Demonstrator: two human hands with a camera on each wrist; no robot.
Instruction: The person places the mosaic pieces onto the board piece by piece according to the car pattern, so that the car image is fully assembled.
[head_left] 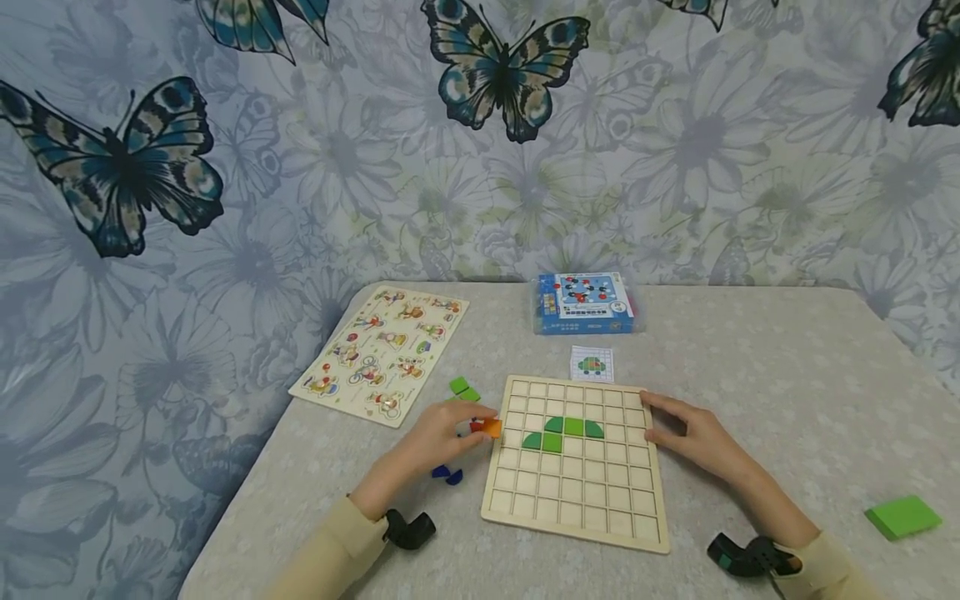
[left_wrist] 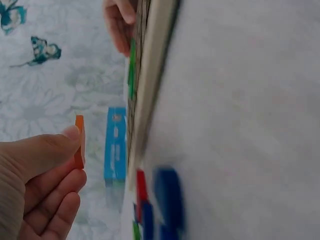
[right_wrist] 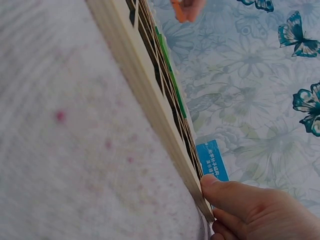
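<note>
My left hand (head_left: 438, 432) pinches a small orange tile (head_left: 492, 427) between thumb and fingers, just off the left edge of a wooden grid board (head_left: 573, 529). In the left wrist view the orange tile (left_wrist: 79, 145) stands on edge in that pinch. Green squares and rounded green pieces (head_left: 573, 427) lie in cells in the upper middle of the board. My right hand (head_left: 705, 442) holds the board's right edge near its far corner; the right wrist view shows the thumb (right_wrist: 220, 189) against the rim. A small card (head_left: 592, 364) with a green turtle-like picture lies beyond the board.
Left of the board lie loose green tiles (head_left: 465, 389), dark blue pieces (head_left: 447, 474) and a red piece (left_wrist: 141, 187). A puzzle board with small figures (head_left: 392, 339) is at the back left, a blue box (head_left: 585, 321) at the back. At far right lies a green block (head_left: 903, 517).
</note>
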